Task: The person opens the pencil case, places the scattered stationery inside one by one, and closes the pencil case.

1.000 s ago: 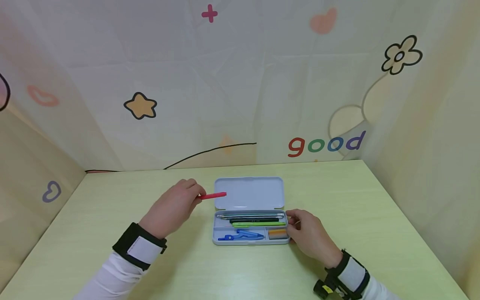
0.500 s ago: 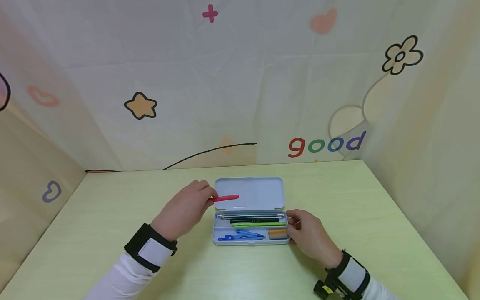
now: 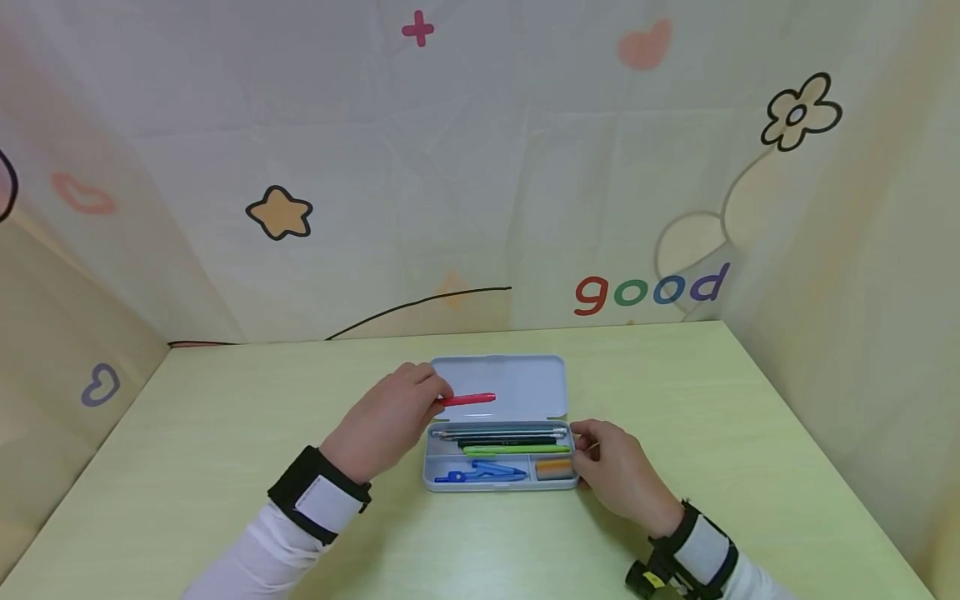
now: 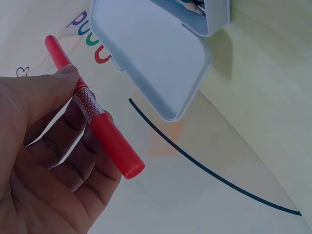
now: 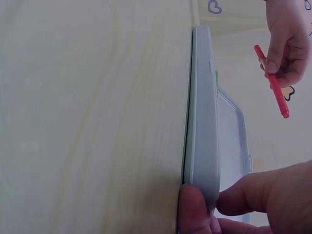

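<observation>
My left hand (image 3: pixel 390 421) pinches a red marker (image 3: pixel 471 399) between thumb and fingers, above the raised lid (image 3: pixel 517 379) of a pale blue pencil case (image 3: pixel 429 458). In the left wrist view, the marker (image 4: pixel 117 146) shows a silvery patterned band between its red ends. At the case's right end, my right hand (image 3: pixel 618 471) grips the edge with thumb and fingers. Inside the case lie pencils (image 3: pixel 558 432), a dark pen (image 3: pixel 480 443) and a green pen (image 3: pixel 517 450) in the back compartment. A blue compass (image 3: pixel 468 477) and an orange-and-grey eraser (image 3: pixel 553 469) occupy the front compartments.
The case rests on a light wood-grain table (image 3: pixel 225 417). Behind the table hangs a pale printed cloth (image 3: pixel 450 183), which also covers both sides. A black strap (image 3: pixel 318 496) circles the left wrist; a strap with a small camera (image 3: pixel 645 577) sits on the right.
The left hand has moved right with the red marker, from beside the case to over its lid. My right hand stays at the case's right end.
</observation>
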